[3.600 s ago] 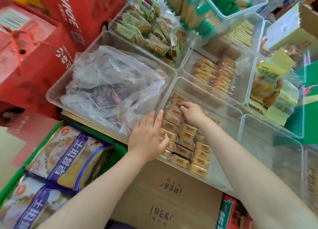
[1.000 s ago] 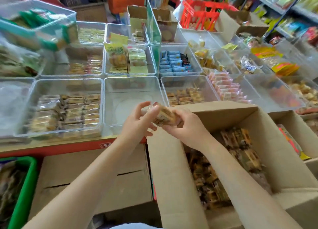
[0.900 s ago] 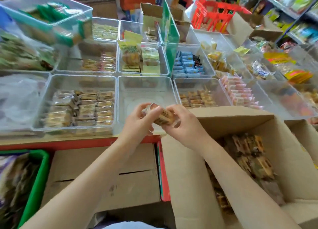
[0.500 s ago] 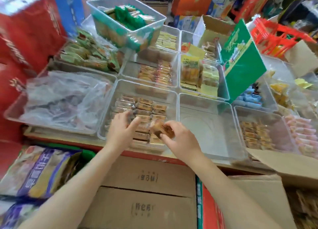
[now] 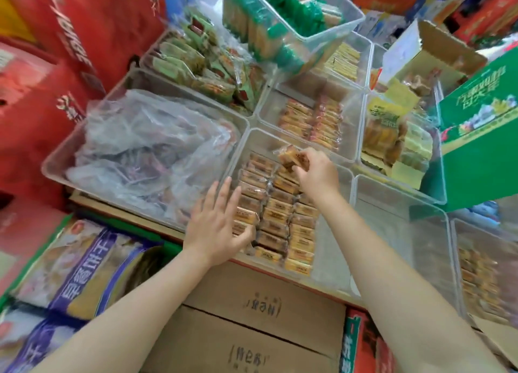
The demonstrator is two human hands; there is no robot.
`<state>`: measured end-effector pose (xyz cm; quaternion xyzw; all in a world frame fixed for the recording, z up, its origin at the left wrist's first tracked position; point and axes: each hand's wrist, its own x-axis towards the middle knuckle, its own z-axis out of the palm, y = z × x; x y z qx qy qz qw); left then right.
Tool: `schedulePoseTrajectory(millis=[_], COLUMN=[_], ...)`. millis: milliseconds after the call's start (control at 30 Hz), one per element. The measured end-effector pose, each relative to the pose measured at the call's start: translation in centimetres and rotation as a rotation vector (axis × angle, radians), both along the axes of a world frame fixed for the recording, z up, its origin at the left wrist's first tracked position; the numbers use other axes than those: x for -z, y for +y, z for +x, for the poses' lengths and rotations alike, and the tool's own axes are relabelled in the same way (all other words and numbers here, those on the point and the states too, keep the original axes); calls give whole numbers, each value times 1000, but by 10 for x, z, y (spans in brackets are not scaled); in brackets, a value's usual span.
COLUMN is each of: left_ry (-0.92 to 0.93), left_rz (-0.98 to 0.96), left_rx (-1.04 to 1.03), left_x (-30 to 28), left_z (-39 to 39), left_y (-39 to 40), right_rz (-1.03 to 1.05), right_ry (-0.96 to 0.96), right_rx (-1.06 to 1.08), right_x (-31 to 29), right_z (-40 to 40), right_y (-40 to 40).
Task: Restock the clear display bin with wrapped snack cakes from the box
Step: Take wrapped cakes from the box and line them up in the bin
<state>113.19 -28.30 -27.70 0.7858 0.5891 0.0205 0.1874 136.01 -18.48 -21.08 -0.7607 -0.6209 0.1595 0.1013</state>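
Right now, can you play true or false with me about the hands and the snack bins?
1. The right hand holds a wrapped snack cake. True.
2. The left hand grips a cake too. False: its fingers are spread and hold nothing.
3. The clear display bin already has rows of cakes. True.
4. The bin to the left holds green boxes. False: it holds a crumpled plastic bag.

Bag (image 5: 84, 266) w/ purple band reads 早餐饼干. Green box (image 5: 482, 137) carries Chinese chars, too blurred to read. Cardboard box (image 5: 260, 330) print is upside down, illegible.
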Motion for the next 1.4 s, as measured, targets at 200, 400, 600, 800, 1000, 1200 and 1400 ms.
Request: schedulePoseTrajectory(millis=[200,400,600,800,1000,1200,1400], left_ry=[-3,13,19,37,47,-378,-715], left_rz=[-35,-35,-36,-44,-107,-108,-468], left_rx=[5,13,13,2,-46,58,241], left_x=[2,2,2,1,-16,-59,-100], left_z=[0,-1,0,-2,2,114,290], left_y=[3,3,3,3,3,-86,-259], right_rz=[-201,-159,-259,-328,-231,-149,240], right_ry=[104,244,229,-133,133,344,353], right_rx=[-73,-77,-104,-201,-282,-87,361], right_x=[56,70,79,62,-1,-75,-109], right_z=[-44,-58,-62,-75,-32,93,231], right_y=[38,24,5,-14,-98,-237,-398])
